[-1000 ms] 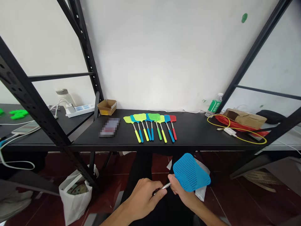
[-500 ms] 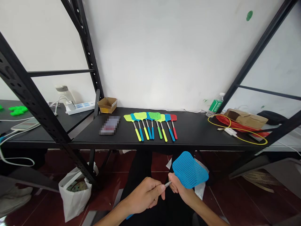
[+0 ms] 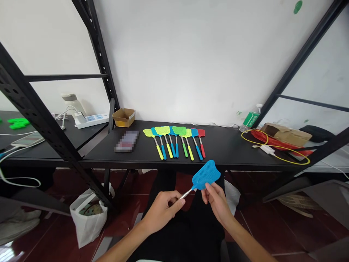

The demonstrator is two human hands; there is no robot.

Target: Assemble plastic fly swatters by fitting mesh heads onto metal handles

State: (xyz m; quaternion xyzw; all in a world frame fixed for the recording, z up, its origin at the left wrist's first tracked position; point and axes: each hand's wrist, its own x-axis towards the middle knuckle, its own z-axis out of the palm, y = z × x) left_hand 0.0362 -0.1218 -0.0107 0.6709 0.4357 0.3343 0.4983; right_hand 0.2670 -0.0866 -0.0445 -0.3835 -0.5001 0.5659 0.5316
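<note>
We face a white wall (image 3: 191, 65) with green smudges (image 3: 297, 7), a long flat black tabletop (image 3: 223, 143) before it, perforated black metal posts (image 3: 98, 60) at left, and dark red floor tiles (image 3: 122, 207) below.

The blue swatter (image 3: 204, 176) that you hold is perforated plastic with a slight sheen; its shaft (image 3: 186, 193) is bright, smooth metal. Facing you, the row of swatters (image 3: 179, 130) combines pierced plastic, metallic stems and smooth coloured grips (image 3: 159, 152). Your desktop (image 3: 229, 145) is smooth and matt black. The rack post (image 3: 40, 116) is dark metal with punched holes. Note also the box (image 3: 124, 123) of matt cardboard, the bottle (image 3: 250, 119) of clear, glossy plastic, and your trousers (image 3: 196, 233) of matt black cloth.
</note>
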